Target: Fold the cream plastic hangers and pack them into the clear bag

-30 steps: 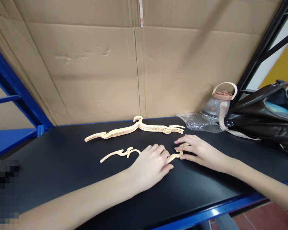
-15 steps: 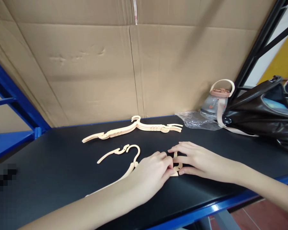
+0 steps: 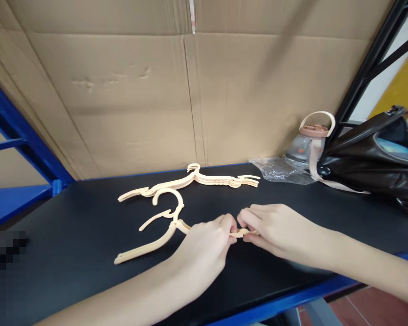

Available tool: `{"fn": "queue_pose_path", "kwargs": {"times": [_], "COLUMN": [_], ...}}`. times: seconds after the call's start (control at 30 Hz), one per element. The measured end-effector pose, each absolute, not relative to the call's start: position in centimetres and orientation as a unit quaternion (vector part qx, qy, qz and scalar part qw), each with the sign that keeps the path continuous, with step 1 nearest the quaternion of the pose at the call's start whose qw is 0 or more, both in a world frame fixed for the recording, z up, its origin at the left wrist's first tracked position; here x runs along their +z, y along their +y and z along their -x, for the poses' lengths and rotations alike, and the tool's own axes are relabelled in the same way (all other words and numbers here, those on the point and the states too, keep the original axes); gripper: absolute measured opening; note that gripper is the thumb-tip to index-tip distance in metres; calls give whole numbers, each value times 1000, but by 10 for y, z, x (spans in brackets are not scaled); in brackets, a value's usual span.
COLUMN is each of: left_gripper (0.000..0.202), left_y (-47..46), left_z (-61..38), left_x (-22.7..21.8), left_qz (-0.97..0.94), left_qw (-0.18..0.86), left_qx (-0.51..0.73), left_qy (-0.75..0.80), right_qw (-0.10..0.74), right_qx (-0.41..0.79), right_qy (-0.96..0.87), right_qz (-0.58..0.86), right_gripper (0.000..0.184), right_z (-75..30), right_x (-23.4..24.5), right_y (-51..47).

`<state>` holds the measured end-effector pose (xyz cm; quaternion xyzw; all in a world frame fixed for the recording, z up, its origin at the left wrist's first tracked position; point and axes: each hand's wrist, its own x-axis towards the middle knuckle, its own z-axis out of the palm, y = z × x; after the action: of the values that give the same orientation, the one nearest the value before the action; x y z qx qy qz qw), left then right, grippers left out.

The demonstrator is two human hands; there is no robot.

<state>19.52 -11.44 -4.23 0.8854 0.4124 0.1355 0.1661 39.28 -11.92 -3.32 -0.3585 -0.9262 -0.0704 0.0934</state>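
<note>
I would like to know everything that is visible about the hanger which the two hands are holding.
The hanger is cream-coloured and looks like smooth plastic. Its curved hook points away from the person and opens toward the left. One bar slopes to the left, ending bluntly; the other passes behind the left hand, which grips it, and reappears between the hands. There the right hand pinches its end, mostly hidden. Whether it rests on the table is unclear.

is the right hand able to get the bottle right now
Probably not while the right hand pinches the hanger's end; otherwise, just plastic wrap and a strap lie before the bottle.
</note>
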Motion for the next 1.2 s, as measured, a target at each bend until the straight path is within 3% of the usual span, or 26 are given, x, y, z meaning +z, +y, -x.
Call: {"fn": "queue_pose_path", "kwargs": {"times": [0.1,0.2,0.43,0.53,0.6,0.7,0.83,0.93,1.0,1.07,1.13,1.2], "left_gripper": [10,10,14,15,14,16,23,22,21,18,18,20], "left_y": [-110,-105,-100,-102,-105,-111,-120,-124,-124,-123,-120,-117], "left_z": [-187,-177,-163,-159,-157,-159,-168,-174,-177,-178,-180,-182], "left_x": [-38,-39,-37,-36,-38,-41,-39,-34,-33,-34,-37,-41], "left_qz": [-868,-851,-843,-858,-876,-907,-952,-963,-962,-961,-961,-959], "left_qw": [151,154,142,78,-2,-88,-148,-186,-207,-217,-225,-240], "left_qx": [165,188,243,258,264,238,152,127,134,138,137,131], "left_qy": [445,465,458,437,405,336,221,150,118,98,84,77], "right_qw": [71,75,104,120,177,231,220,227,273,319,330,335], "right_qx": [-60,27,463,576,581,478,226,148,203,339,465,503], "right_qy": [-923,-929,-840,-758,-735,-766,-866,-895,-882,-840,-785,-759], "right_qz": [374,363,262,280,300,362,387,355,325,279,242,243], "right_gripper": [12,20,26,33,34,26,19,17,22,32,33,36], "right_z": [-382,-374,-371,-379,-383,-379,-356,-342,-338,-335,-332,-329], "right_x": [-33,-28,-23,-29,-33,-41,-52,-53,-48,-41,-34,-30], "right_y": [-110,-95,-56,-47,-45,-46,-47,-47,-49,-54,-63,-71]}}
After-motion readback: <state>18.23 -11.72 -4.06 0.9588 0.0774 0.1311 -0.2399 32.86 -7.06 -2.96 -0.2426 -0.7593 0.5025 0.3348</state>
